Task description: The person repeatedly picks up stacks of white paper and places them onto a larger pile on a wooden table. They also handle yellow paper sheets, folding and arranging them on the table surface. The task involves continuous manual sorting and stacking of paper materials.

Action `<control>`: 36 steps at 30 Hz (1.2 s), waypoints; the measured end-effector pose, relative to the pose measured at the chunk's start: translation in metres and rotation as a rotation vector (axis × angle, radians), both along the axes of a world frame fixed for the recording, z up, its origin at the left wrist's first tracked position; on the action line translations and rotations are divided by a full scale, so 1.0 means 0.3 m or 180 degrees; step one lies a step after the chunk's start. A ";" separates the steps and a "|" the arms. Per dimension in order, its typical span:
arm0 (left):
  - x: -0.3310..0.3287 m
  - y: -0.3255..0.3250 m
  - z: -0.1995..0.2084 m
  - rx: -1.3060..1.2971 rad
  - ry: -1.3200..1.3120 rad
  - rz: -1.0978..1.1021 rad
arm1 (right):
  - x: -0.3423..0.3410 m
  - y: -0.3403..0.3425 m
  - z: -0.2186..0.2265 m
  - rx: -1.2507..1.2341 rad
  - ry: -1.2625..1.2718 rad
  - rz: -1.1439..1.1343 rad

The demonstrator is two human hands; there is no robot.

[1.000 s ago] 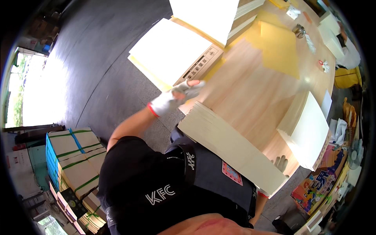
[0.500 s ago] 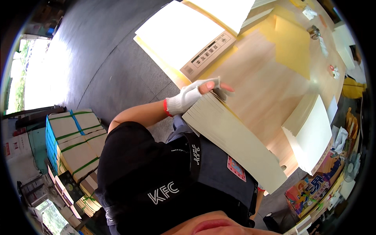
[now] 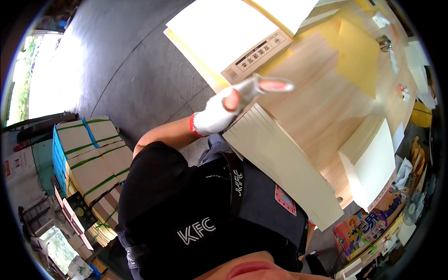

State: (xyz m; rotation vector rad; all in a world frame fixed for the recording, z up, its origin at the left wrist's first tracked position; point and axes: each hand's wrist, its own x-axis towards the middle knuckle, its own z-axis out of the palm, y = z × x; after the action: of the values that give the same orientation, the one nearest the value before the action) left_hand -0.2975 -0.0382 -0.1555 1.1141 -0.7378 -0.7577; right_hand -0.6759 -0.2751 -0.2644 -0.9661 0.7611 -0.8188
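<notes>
My left hand [image 3: 233, 105], in a white glove with a red cuff and bare fingertips, is at the upper left end of a thick block of cream paper [image 3: 284, 168]. Its fingers are stretched out and slightly blurred, thumb apart. The block stands on edge against my body along the table's edge, its sheets parted into several sections at the left end. Of my right hand only a bit of red cuff [image 3: 311, 225] shows below the block's right end; its fingers are hidden. Beyond my left hand lies a stack of white pads [image 3: 224, 37] with a printed tan binding strip.
Yellow sheets [image 3: 357, 58] lie on the wooden table [image 3: 312, 107]. Another paper block [image 3: 373, 158] stands at the right, near a metal cup [image 3: 384, 43] and small scraps. Strapped paper bundles [image 3: 93, 154] are stacked on the left, beside the grey floor [image 3: 140, 70].
My left hand has come off the block's upper corner, its fingers spreading outward to the right. The block stays against my body; the whole view has shifted slightly.
</notes>
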 end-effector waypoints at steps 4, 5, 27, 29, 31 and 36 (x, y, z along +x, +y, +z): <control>0.042 0.172 -0.149 -0.0299 -0.1876 0.0785 | 0.011 -0.001 0.003 0.0026 0.0043 -0.0024; 0.062 0.203 -0.160 -0.0377 -0.2721 0.0871 | 0.011 0.003 0.004 0.0033 0.0062 -0.0015; -0.046 0.220 -0.163 -0.0107 -0.3037 0.1338 | 0.030 -0.006 0.001 0.0039 0.0099 0.0122; -0.031 0.210 -0.146 -0.0097 -0.3175 0.1191 | 0.034 -0.009 0.001 0.0033 0.0105 0.0119; -0.021 0.201 -0.130 -0.0104 -0.3279 0.1104 | 0.036 -0.010 -0.002 0.0041 0.0103 0.0123; -0.009 0.175 -0.117 -0.0223 -0.3237 0.1097 | 0.036 -0.006 -0.008 0.0068 0.0105 0.0111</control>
State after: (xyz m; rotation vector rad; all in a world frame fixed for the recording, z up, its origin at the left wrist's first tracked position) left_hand -0.3003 0.0143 -0.1905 1.5032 -1.3459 0.1883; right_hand -0.6651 -0.2769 -0.2666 -0.9734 0.7780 -0.7645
